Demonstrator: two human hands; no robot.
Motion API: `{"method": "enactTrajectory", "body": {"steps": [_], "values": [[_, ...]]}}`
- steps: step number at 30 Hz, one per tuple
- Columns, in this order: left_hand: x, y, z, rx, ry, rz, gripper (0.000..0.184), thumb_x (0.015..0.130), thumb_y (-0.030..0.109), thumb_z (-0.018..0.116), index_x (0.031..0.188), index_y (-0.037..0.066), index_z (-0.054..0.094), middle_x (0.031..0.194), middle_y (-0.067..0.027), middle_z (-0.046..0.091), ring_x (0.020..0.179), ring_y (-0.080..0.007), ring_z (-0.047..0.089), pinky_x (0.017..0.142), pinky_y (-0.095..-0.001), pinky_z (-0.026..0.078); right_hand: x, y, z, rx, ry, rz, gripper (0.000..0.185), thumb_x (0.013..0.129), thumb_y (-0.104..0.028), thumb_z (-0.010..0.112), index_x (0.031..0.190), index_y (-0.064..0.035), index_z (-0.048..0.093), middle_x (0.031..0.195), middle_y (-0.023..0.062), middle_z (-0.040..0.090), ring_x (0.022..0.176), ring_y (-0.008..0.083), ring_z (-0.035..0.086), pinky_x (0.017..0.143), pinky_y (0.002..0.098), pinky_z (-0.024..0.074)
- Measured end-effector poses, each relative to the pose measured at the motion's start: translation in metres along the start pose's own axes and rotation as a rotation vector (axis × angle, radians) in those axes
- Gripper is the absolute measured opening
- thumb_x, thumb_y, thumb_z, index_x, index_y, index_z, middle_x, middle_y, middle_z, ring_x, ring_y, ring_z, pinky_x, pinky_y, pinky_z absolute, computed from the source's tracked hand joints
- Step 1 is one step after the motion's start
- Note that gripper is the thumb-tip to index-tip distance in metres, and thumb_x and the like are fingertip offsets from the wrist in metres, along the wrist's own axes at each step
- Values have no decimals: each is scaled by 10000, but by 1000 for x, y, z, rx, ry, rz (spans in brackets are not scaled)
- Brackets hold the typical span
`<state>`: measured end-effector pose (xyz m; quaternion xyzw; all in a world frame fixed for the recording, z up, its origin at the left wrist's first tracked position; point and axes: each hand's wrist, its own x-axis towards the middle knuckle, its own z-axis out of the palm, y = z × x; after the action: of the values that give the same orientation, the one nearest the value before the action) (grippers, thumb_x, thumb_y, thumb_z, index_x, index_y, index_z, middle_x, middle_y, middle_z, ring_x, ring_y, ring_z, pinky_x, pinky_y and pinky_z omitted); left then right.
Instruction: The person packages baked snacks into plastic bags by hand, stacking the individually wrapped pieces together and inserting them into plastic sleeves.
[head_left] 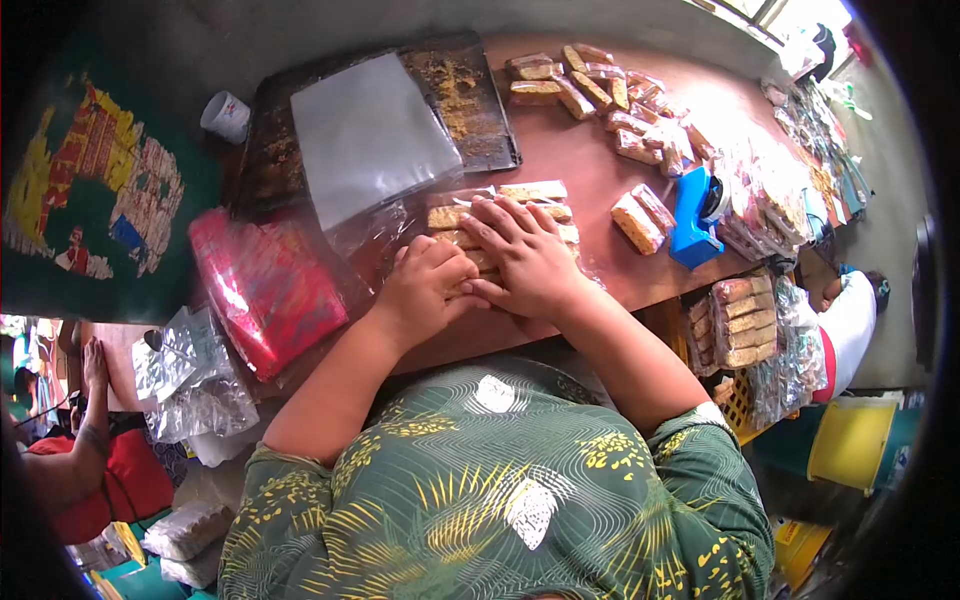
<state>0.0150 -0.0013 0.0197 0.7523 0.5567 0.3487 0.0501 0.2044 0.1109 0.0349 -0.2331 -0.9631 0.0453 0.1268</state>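
In front of me lies a pack of golden-brown snack bars (545,192), set in rows with clear plastic about them. My right hand (525,250) rests flat over the pack, fingers stretched and slightly apart. Curled at the pack's near left side is my left hand (428,285); its bent fingertips press on the bars and are partly hidden. The two thumbs meet at the near edge. Clear plastic (372,228) spreads out left of the pack.
Clear plastic sheets (370,130) lie on a dark stained tray (465,100). A pink-red plastic stack (265,290) is at left, a white cup (227,117) behind. To the right are loose wrapped bars (625,95), a blue tape dispenser (695,220) and packed bars (745,320). People sit on both sides.
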Motion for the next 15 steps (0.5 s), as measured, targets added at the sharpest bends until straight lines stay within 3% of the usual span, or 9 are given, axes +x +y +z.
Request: {"method": "enactTrajectory", "body": {"steps": [3, 6, 9, 11, 12, 15], "values": [[-5, -6, -4, -46, -96, -86, 247, 828, 331, 834, 935, 169, 681, 1054, -9, 642, 1072, -283, 568, 938, -445, 456, -5, 27, -5, 133, 10, -91, 748, 942, -583, 637, 1561, -189, 489, 1603, 79, 478, 1510, 302, 397, 1247, 532, 253], [0, 3, -8, -44, -37, -81, 216, 840, 234, 823, 845, 123, 637, 936, -59, 610, 935, -318, 566, 875, -432, 471, -16, 41, -15, 30, 33, -125, 640, 949, -484, 661, 1513, -205, 543, 1576, 53, 519, 1471, 283, 451, 1226, 529, 292], [7, 17, -19, 59, -150, -164, 133, 880, 197, 777, 848, 134, 664, 988, -54, 627, 1013, -296, 580, 927, -435, 458, -19, 42, -20, 50, 10, -111, 533, 999, -415, 613, 1491, -213, 578, 1583, 64, 507, 1492, 289, 427, 1242, 515, 269], [9, 21, -11, 68, -54, -43, 26, 891, 152, 735, 904, 163, 716, 1061, -35, 647, 1086, -277, 584, 974, -436, 443, -18, 43, -16, 67, 29, -104, 512, 995, -386, 628, 1475, -209, 597, 1585, 60, 505, 1488, 292, 430, 1238, 522, 272], [9, 22, -8, 73, -7, 18, 65, 896, 130, 715, 933, 177, 742, 1098, -25, 656, 1122, -268, 585, 998, -436, 435, -18, 45, -14, 96, 29, -107, 504, 989, -380, 640, 1462, -207, 607, 1579, 64, 510, 1486, 295, 432, 1237, 524, 274], [13, 19, -6, 68, -191, 132, 270, 878, 76, 677, 1063, 240, 786, 1198, 14, 665, 1200, -251, 578, 1050, -439, 416, -21, 50, -15, 187, 40, -104, 487, 967, -371, 683, 1421, -201, 633, 1551, 79, 533, 1475, 308, 442, 1226, 524, 289]]}}
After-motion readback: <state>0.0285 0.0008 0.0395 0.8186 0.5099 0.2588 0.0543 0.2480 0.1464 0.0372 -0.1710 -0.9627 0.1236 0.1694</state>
